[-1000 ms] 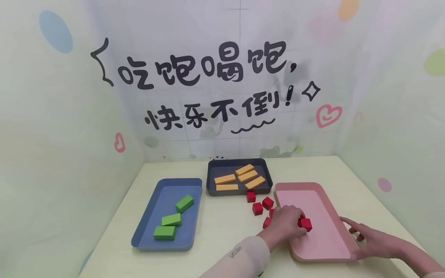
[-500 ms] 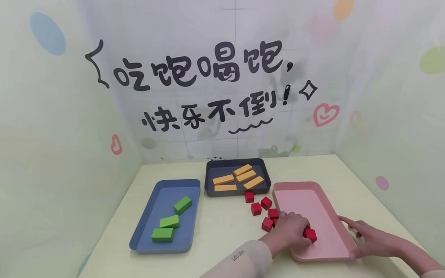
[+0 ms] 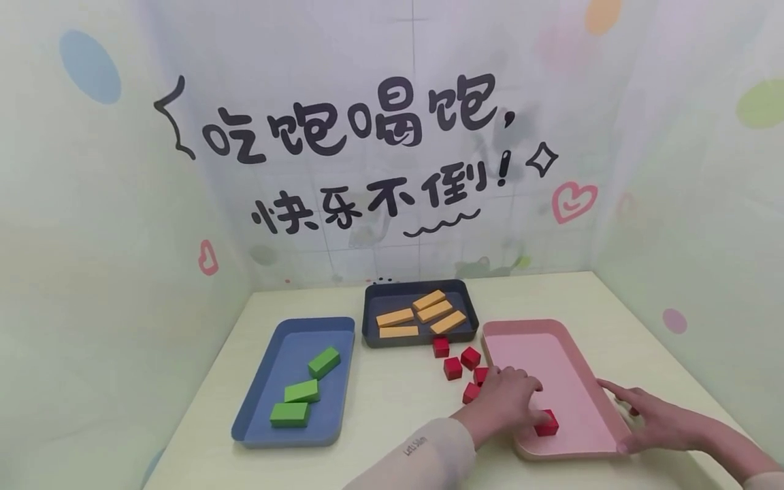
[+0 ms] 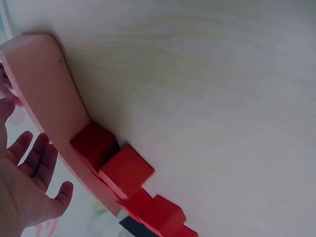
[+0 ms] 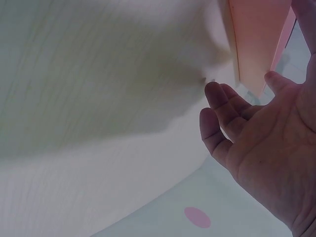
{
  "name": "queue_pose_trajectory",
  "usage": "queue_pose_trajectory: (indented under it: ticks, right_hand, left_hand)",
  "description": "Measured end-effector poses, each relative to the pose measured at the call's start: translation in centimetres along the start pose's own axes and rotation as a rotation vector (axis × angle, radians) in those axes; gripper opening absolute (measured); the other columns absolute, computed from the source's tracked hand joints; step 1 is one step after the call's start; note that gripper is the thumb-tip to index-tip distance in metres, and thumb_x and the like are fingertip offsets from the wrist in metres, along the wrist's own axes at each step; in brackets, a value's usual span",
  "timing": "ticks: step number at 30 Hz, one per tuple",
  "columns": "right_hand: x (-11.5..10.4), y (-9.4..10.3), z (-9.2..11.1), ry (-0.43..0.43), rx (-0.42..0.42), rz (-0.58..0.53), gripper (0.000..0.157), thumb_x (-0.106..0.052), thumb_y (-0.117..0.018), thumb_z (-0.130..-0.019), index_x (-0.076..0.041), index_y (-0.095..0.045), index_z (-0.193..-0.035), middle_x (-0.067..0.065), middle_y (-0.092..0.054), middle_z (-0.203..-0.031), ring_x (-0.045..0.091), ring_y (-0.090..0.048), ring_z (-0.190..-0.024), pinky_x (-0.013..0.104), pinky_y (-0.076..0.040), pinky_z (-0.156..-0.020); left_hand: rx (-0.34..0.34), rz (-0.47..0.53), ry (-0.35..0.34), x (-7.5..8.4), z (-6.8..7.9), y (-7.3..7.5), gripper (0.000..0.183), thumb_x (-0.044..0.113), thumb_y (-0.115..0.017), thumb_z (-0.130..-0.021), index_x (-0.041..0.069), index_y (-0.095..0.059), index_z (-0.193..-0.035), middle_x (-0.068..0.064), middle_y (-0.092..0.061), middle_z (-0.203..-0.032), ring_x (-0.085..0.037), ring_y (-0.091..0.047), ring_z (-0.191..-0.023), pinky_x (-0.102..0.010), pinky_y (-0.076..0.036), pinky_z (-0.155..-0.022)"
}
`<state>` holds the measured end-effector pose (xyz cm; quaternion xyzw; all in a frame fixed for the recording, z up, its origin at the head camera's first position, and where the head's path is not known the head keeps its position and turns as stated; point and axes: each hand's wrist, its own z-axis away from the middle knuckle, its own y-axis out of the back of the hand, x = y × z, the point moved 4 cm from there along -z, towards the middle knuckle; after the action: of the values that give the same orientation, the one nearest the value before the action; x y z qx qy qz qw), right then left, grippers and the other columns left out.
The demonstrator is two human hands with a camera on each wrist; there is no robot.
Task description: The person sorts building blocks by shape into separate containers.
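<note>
A red cube (image 3: 547,423) lies in the pink tray (image 3: 578,347) near its front left. My left hand (image 3: 505,398) is over the tray's left rim, its thumb at the cube, fingers spread and relaxed. In the left wrist view, the left hand (image 4: 29,190) appears with loose fingers beside the tray wall (image 4: 49,84). Several red cubes (image 3: 452,368) lie on the table left of the tray. My right hand (image 3: 664,422) touches the tray's right side with index finger and thumb spread apart. In the right wrist view, the right hand's (image 5: 266,133) other fingers hang loosely bent.
A blue tray (image 3: 251,408) with green blocks (image 3: 290,414) stands at left. At the back, a dark tray (image 3: 370,306) contains several orange blocks (image 3: 435,312). Printed walls (image 3: 392,258) enclose the pale table (image 3: 392,422) at the back and sides.
My left hand carried the red cube toward the tray's front and let it go there, its fingers now opened. The right hand stays at the tray's side. The head view shifted slightly.
</note>
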<state>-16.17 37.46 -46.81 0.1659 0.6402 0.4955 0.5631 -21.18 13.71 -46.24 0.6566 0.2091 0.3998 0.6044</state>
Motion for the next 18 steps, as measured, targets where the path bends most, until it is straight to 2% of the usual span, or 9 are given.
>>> queue_pose_trajectory:
  ticks: [6, 11, 15, 18]
  right_hand:
    - [0.0, 0.0, -0.1, -0.011, -0.018, -0.006, 0.087, -0.033, -0.073, -0.075, -0.011, -0.023, -0.143, 0.010, -0.044, -0.112, 0.009, -0.043, -0.089, 0.027, -0.040, -0.063]
    - [-0.1, 0.1, -0.2, -0.016, -0.023, -0.003, 0.088, -0.033, -0.073, -0.075, -0.010, -0.023, -0.143, 0.011, -0.045, -0.112, 0.015, -0.044, -0.091, 0.028, -0.040, -0.064]
    - [0.0, 0.0, -0.2, -0.048, -0.046, -0.032, 0.088, -0.033, -0.072, -0.076, -0.011, -0.021, -0.143, 0.013, -0.043, -0.114, 0.022, -0.044, -0.093, 0.030, -0.040, -0.064]
    - [0.1, 0.0, -0.2, -0.059, -0.054, -0.043, 0.087, -0.033, -0.072, -0.076, -0.011, -0.021, -0.143, 0.014, -0.043, -0.115, 0.023, -0.043, -0.093, 0.031, -0.040, -0.064]
  left_hand:
    - [0.069, 0.005, 0.007, -1.9, 0.2, 1.6, 0.043, 0.054, -0.064, -0.076, 0.031, -0.060, -0.112, 0.016, -0.055, -0.097, -0.004, -0.047, -0.091, -0.032, -0.036, -0.083]
    - [0.125, 0.001, 0.031, -3.8, 0.4, 2.5, 0.044, 0.054, -0.063, -0.077, 0.029, -0.060, -0.113, 0.014, -0.055, -0.100, -0.005, -0.048, -0.094, -0.031, -0.037, -0.082]
    - [0.161, -0.007, 0.033, -5.1, 0.9, 3.3, 0.044, 0.052, -0.063, -0.078, 0.027, -0.060, -0.114, 0.014, -0.055, -0.094, -0.007, -0.048, -0.091, -0.032, -0.038, -0.083]
    - [0.187, -0.010, 0.049, -6.5, 1.3, 3.8, 0.044, 0.051, -0.063, -0.079, 0.026, -0.061, -0.114, 0.012, -0.054, -0.090, -0.008, -0.047, -0.088, -0.032, -0.039, -0.079]
